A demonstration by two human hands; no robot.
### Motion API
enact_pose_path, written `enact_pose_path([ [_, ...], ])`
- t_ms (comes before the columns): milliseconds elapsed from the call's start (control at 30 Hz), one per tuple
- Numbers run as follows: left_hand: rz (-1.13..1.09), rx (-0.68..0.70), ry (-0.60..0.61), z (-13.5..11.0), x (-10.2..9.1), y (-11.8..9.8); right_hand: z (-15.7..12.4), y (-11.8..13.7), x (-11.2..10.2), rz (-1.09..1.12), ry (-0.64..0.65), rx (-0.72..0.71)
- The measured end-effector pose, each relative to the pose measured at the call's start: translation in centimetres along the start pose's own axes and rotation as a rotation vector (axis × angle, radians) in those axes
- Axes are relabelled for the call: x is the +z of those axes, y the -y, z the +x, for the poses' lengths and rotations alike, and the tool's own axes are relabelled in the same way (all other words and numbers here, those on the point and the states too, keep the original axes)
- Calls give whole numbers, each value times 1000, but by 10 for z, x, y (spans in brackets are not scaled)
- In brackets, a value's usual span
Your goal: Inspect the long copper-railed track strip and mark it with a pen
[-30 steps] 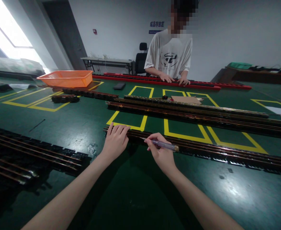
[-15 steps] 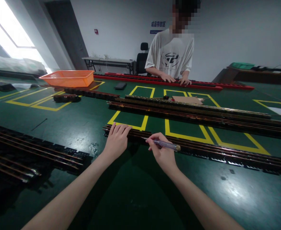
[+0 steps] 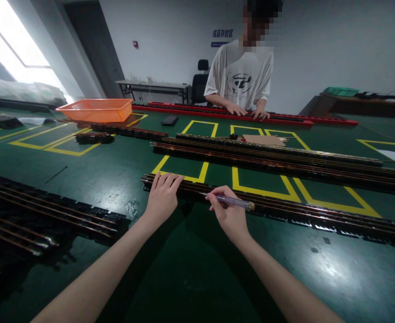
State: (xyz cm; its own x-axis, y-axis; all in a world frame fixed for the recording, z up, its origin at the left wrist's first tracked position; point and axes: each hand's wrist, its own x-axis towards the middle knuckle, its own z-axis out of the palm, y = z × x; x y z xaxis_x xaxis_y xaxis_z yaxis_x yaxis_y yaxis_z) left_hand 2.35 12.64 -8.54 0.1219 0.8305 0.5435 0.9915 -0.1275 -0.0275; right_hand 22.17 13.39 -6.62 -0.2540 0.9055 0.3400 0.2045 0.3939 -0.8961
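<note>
A long black rail strip (image 3: 284, 211) with copper-coloured rods along it lies across the green table in front of me. Near its left end, my left hand (image 3: 162, 196) is closed over the strip, fingers on the far side. My right hand (image 3: 230, 216) grips a screwdriver (image 3: 232, 202) by its clear purplish handle with a brownish end cap. The screwdriver's thin shaft points left, its tip at the strip just right of my left hand. Whether the tip touches the strip I cannot tell.
More black strips with rods (image 3: 267, 161) lie beyond, and others (image 3: 49, 206) at the left. An orange basket (image 3: 98, 111) stands at the back left. Across the table, a person (image 3: 239, 80) rests both hands on a red rail (image 3: 284, 120). Yellow tape (image 3: 264, 192) marks the tabletop.
My left hand and the strip's left end have shifted slightly to the left. My right hand with the screwdriver has hardly moved.
</note>
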Motion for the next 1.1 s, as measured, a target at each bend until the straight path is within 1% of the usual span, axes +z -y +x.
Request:
enact_pose_path([
  [100,-12,9,3,0,0,1,0,-1,0,-4,-8,11],
  [300,-88,7,45,0,2,5,0,-4,-1,23,-80,-1],
  [533,-124,-14,68,0,3,6,0,-3,-1,27,-37,17],
  [867,-164,-47,131,2,-6,2,1,-2,0,26,-43,11],
  [1100,-107,-47,115,5,-4,-1,1,-3,-2,24,-34,1],
])
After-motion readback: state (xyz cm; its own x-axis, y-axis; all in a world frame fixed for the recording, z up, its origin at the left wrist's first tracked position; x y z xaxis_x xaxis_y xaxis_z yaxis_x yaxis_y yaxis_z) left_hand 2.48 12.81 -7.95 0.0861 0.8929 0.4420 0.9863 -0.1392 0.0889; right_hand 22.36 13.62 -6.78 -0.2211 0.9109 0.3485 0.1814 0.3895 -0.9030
